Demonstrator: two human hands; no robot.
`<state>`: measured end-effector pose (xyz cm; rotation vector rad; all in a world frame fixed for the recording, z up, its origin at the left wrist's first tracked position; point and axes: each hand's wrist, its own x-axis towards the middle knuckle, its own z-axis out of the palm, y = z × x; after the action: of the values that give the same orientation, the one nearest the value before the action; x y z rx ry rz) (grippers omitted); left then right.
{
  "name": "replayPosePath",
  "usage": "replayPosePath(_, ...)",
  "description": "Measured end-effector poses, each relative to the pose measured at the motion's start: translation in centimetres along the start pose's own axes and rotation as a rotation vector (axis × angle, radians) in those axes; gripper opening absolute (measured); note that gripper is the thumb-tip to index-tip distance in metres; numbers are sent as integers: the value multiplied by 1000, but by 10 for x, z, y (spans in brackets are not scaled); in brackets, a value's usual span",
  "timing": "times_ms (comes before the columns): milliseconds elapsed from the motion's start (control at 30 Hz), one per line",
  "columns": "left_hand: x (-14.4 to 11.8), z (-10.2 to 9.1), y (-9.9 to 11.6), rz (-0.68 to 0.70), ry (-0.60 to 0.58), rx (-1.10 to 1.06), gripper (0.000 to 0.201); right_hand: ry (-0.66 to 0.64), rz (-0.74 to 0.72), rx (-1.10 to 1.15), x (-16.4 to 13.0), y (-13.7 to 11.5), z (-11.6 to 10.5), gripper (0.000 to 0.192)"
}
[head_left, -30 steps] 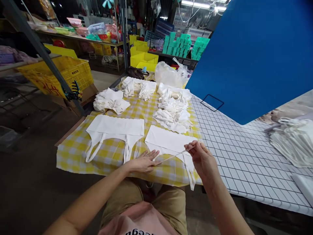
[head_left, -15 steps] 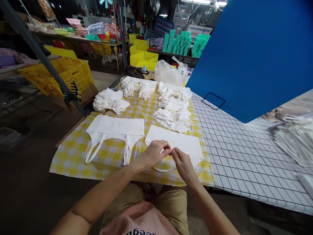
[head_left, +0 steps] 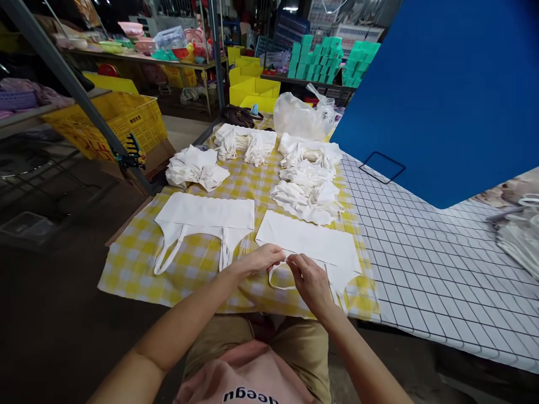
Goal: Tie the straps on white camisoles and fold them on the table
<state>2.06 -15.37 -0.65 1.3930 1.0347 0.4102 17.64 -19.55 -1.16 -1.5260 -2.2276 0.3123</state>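
Note:
A white strappy top lies flat before me, its band away from me and its straps toward me. Over its near edge, my left hand pinches the white fabric near the left strap. Close beside it, my right hand has thumb and fingers pressed together at the same spot, the fingertips of both hands nearly touching. What exactly lies between the fingertips is too small to make out. To the left, a second white strappy top is spread flat, its straps pointing toward me.
Piles of white tops and a crumpled white heap sit further back on the yellow checked cloth. A large blue board overhangs the grid-patterned cloth at right. A metal post stands at left beside a yellow crate.
My hands have shifted slightly left relative to the right-hand top, fingertips still close together. The strap loop under them now shows more. The view has tilted and shifted a little.

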Motion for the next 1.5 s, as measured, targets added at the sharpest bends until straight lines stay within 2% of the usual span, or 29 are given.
replayPosePath(33, 3, -1, -3, 10, 27, 67, 18, 0, -3, 11, 3, 4, 2, 27)
replayPosePath(100, 11, -4, -10, 86, 179, 302, 17, -5, 48, 69, 10, 12, 5, 26)
replayPosePath(167, 22, -6, -19, 219, 347, 589, 18, -36, 157, 123, 19, 22, 7, 25)
replayPosePath(200, 27, -7, -24, 293, 383, 718, 20, -61, 210, 134, 24, 27, 9, 25)
replayPosePath(267, 39, -10, -31, 421, 337, 916, 22, -119, 282, 117, 33, 34, 11, 25)
replayPosePath(333, 47, -11, -35, 487, 270, 1048, 17, -165, 306, 59, 41, 39, 13, 25)
replayPosePath(467, 55, -12, -33, 467, 220, 1205, 16, -228, 287, -90, 50, 42, 17, 24)
replayPosePath(700, 63, -14, -32, 413, 299, 1053, 16, -268, 207, -167, 59, 39, 15, 24)
replayPosePath(867, 70, -16, -31, 360, 306, 938, 14, -282, 141, -241, 63, 38, 13, 24)
replayPosePath(1067, 67, -18, -24, 340, 263, 920, 13, -361, 120, -377, 67, 38, 15, 25)
replayPosePath(1500, 63, -20, -16, 312, 233, 932, 15, -370, 82, -417, 72, 38, 19, 23)
